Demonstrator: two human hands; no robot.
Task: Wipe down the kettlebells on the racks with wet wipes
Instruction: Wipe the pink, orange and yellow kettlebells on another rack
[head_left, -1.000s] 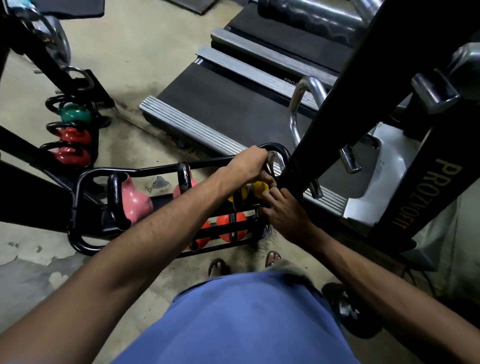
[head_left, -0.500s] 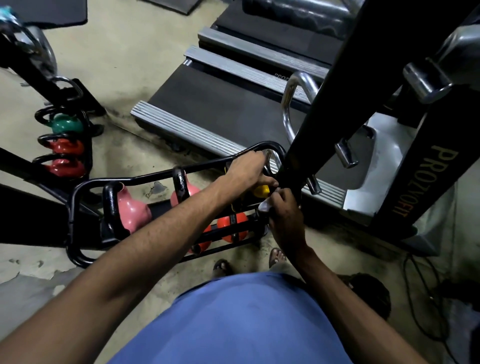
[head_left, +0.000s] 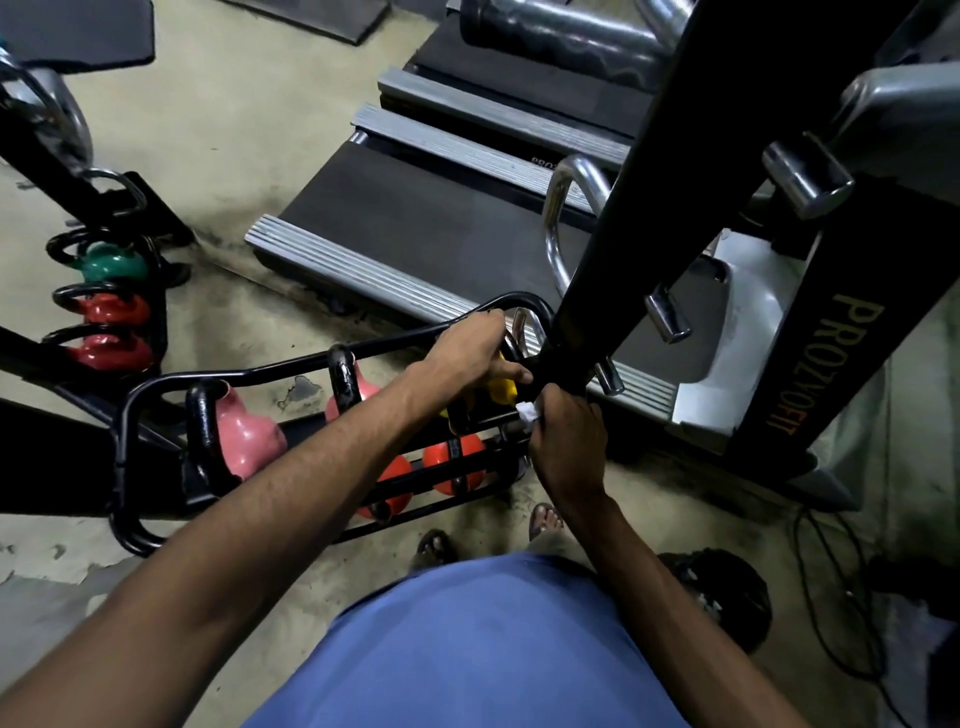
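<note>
Seen from above, both bare forearms reach forward from a blue shirt (head_left: 483, 644) toward the centre of the view. The left arm runs from 8 o'clock up to the middle, where the left hand (head_left: 470, 353) lies knuckles up with its fingers curled closed over the top of a yellow kettlebell (head_left: 501, 388); the thumb points right, and the kettlebell's handle is hidden under the hand. The right arm comes in from 5 o'clock, and the right hand (head_left: 569, 441), just beside the left and slightly nearer the body, is closed in a pinch on one small white wet wipe (head_left: 527, 413), which sits just beside the yellow kettlebell; whether it touches cannot be told. The yellow kettlebell sits at the right end of the near rack (head_left: 124, 452), a black tubular frame stretching from 9 o'clock to the centre. This rack shows five kettlebells: one yellow, two pink kettlebells (head_left: 249, 441) on the upper level to its left, and two orange kettlebells (head_left: 452, 462) on the lower level. At 10 o'clock a far rack (head_left: 156, 291) stacks three more: one green kettlebell (head_left: 111, 264) above two red kettlebells (head_left: 117, 310). Two treadmills (head_left: 415, 228) lie side by side at 12 o'clock on the concrete floor (head_left: 208, 130), and one black machine post (head_left: 623, 208) rises diagonally at 2 o'clock. Two sandalled feet (head_left: 434, 545) show at 6 o'clock.
</note>
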